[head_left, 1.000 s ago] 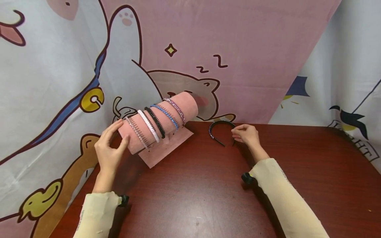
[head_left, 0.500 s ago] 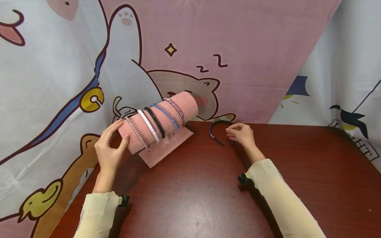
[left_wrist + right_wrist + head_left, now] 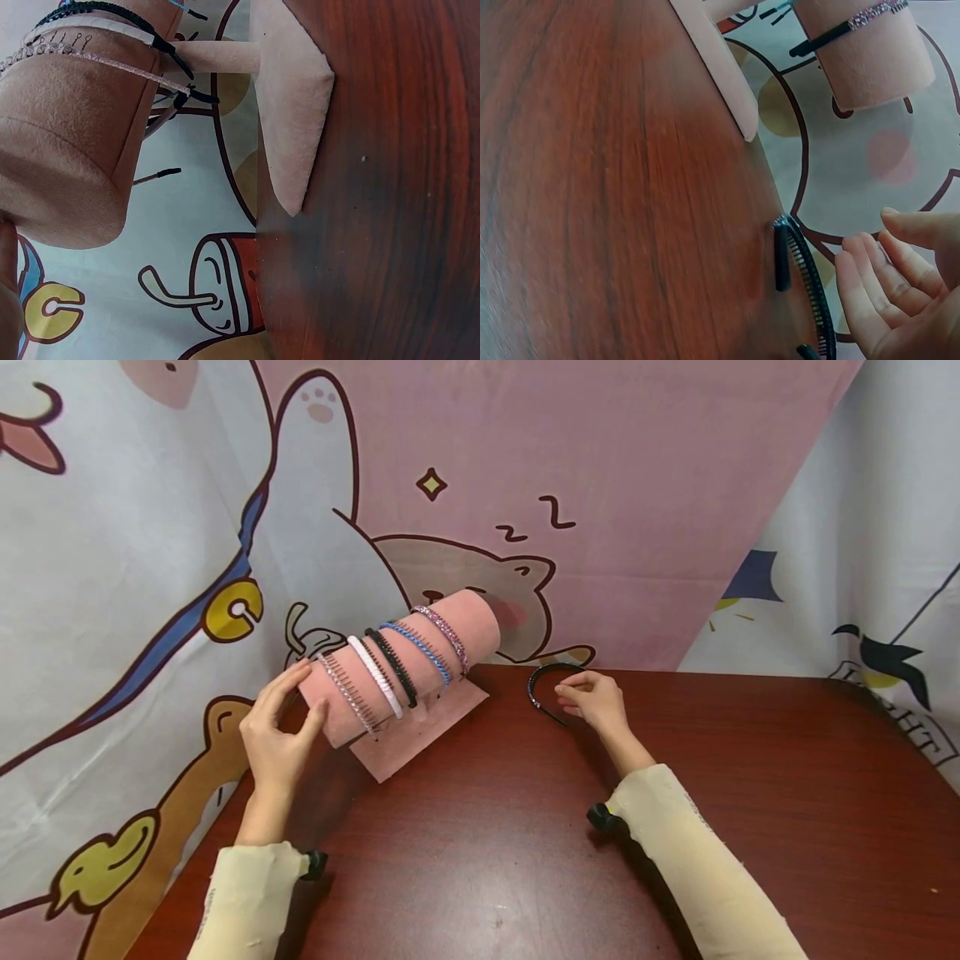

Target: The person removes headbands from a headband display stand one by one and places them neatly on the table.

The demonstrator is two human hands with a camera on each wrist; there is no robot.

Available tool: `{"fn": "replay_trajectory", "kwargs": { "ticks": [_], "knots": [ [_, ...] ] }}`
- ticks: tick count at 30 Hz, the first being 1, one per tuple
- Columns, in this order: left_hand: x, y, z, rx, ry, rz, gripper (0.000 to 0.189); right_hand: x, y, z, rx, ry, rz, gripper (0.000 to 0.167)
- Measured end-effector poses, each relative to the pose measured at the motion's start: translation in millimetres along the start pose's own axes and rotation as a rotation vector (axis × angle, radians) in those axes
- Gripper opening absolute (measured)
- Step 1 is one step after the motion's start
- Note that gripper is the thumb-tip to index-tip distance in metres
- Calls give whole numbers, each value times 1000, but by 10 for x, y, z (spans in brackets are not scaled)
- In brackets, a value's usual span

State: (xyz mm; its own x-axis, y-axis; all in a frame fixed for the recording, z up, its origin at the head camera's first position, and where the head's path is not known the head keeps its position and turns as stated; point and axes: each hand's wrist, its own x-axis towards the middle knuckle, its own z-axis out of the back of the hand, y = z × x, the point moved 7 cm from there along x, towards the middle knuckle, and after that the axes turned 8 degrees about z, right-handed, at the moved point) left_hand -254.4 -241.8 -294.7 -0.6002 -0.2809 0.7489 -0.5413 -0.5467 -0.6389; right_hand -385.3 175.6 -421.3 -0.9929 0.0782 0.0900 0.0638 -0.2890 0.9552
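A pink padded headband stand (image 3: 478, 620) stands tilted on a flat pink base (image 3: 397, 760). Several headbands ring it: a clear beaded one, a white one (image 3: 374, 677), a black one, a blue one (image 3: 422, 651) and a glittery pink one (image 3: 446, 635). My left hand (image 3: 276, 727) grips the stand's near-left end, thumb below and fingers above. A dark headband (image 3: 810, 271) with inner teeth lies on the table at the back. My right hand (image 3: 596, 702) hovers over its right side, partly hiding it. In the right wrist view the fingers (image 3: 862, 300) are loosely bent around nothing.
The brown wooden table (image 3: 480, 860) ends at the back against a cartoon-print cloth (image 3: 637, 485). More of the cloth hangs along the left and right sides. The stand's post (image 3: 217, 57) joins roll to base.
My right hand has moved left, from the dark headband's right end to over its inside. The left hand and the stand have stayed put.
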Motion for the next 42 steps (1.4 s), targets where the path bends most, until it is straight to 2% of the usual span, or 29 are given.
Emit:
{"fn": "replay_trajectory", "kwargs": {
  "ticks": [10,17,27,35,42],
  "knots": [
    [1,0,5,0,-14,-27,38,-29,54,-183,41,-18,48,25],
    [1,-7,7,-6,-10,-21,38,-34,129,-335,69,-16,97,24],
    [1,5,0,-13,-6,-5,39,-68,242,-595,71,7,124,26],
    [-9,13,-28,-9,3,-2,38,-76,352,-786,65,12,146,25],
    [-8,3,-9,10,-10,-9,39,-69,519,-976,107,43,189,25]
  ]
}}
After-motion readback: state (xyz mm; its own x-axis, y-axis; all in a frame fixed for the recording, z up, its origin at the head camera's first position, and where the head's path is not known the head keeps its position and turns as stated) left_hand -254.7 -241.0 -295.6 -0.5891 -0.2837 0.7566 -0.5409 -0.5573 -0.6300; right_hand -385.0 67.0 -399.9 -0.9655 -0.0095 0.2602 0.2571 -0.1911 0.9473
